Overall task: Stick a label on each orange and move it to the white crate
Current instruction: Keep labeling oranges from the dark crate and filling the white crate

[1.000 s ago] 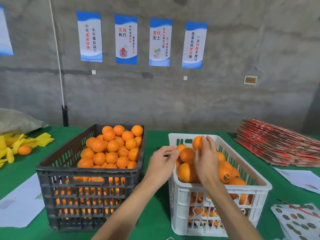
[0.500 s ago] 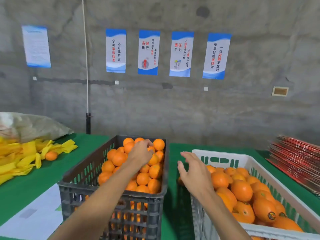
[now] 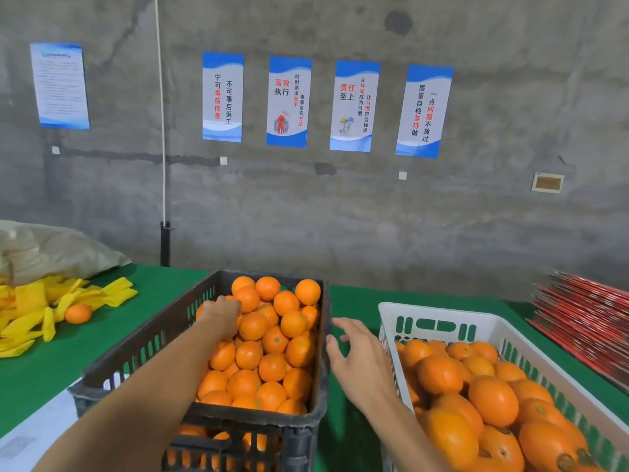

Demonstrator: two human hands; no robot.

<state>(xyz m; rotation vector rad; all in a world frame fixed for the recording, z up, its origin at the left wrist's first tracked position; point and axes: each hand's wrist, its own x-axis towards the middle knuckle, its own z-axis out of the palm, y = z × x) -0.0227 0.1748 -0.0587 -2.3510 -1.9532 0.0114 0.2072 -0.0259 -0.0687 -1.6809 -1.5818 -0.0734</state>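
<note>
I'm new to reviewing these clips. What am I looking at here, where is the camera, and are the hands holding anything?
There is no machine: a person works with bare hands, filmed by one wide-angle camera worn on the head, looking forward and down. On the green table a black crate holds unlabelled oranges and a white crate to its right holds more oranges. The left hand reaches into the black crate and rests on the oranges there; its fingers are hidden, so a grip cannot be confirmed. The right hand hovers open between the crates, holding nothing. Yellow wrappers and a stray orange lie at the left, and a red stack at the right.
</note>
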